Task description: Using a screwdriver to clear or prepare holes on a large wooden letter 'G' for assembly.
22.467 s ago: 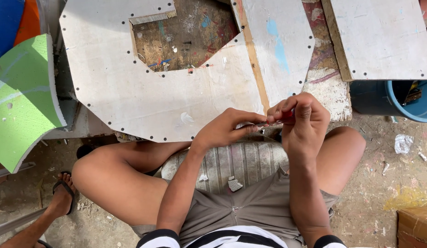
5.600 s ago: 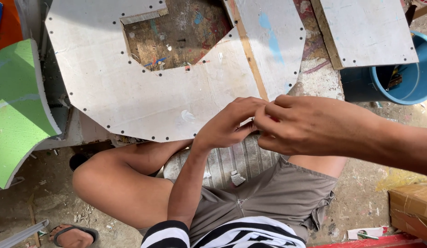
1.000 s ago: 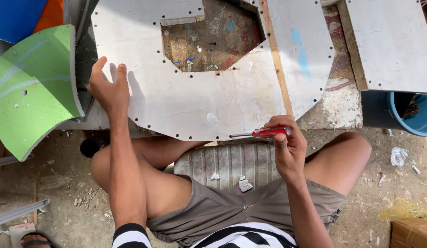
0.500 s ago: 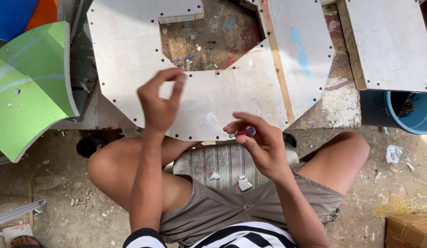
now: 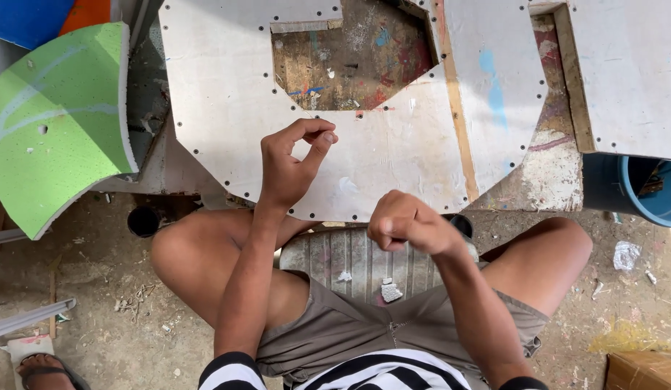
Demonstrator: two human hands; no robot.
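The left hand (image 5: pixel 288 162) hangs above the middle of the frame, thumb and forefinger pressed together in a pinching grip on something too small to make out, probably a little screw or rivet. It hovers over the pale grey panel (image 5: pixel 227 108), a flat board with a row of dark holes along its edges and an angular cut-out (image 5: pixel 350 58) in its upper middle, where a paint-stained wooden surface shows through. The right hand (image 5: pixel 404 224) sits lower, just right of centre, curled into a closed fist near the panel's bottom edge; what it encloses cannot be told from this view.

To do this step well, the pinch probably needs to stay light but firm, with the tiny piece kept upright so it meets one of the edge holes (image 5: pixel 310 215) squarely. Bringing the fist close beside the pinch before letting go would likely keep the piece from tipping over or dropping onto the dusty floor (image 5: pixel 97 303). The ribbed seat (image 5: pixel 350 253) between the knees and a green curved board (image 5: pixel 54 123) at the left of the frame lie clear of both hands.
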